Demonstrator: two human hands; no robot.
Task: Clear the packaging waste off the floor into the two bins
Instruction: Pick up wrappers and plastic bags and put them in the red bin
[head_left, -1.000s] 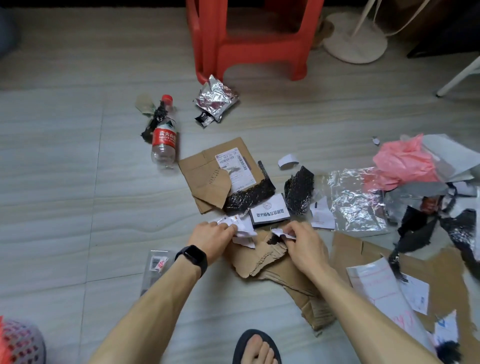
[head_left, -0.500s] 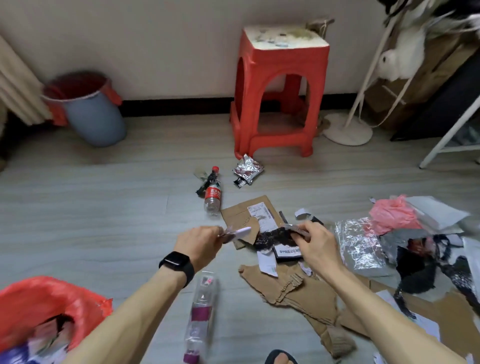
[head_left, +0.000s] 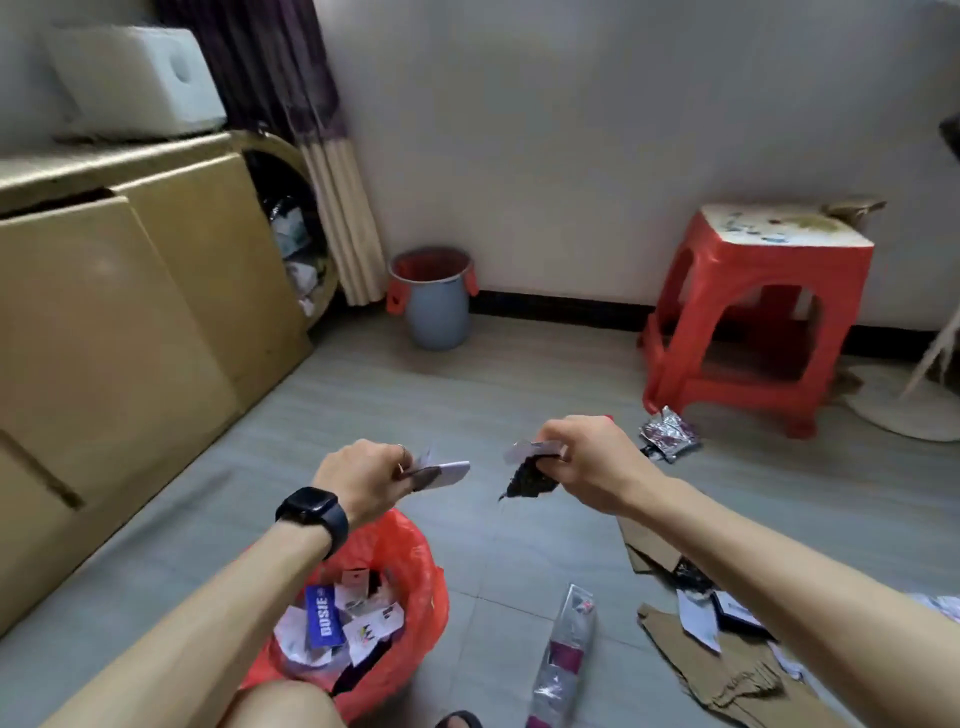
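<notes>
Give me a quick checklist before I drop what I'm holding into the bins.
1. Left hand grips paper scraps: ok.
2. Right hand grips black plastic scrap: ok.
3. Paper scraps over red-bagged bin: cannot tell, near its far rim.
4. Red-bagged bin has room: ok.
5. Grey bin within reach: not ok, likely; it stands by the wall.
6. Floor cleared: not ok; cardboard and foil wrapper remain.
</notes>
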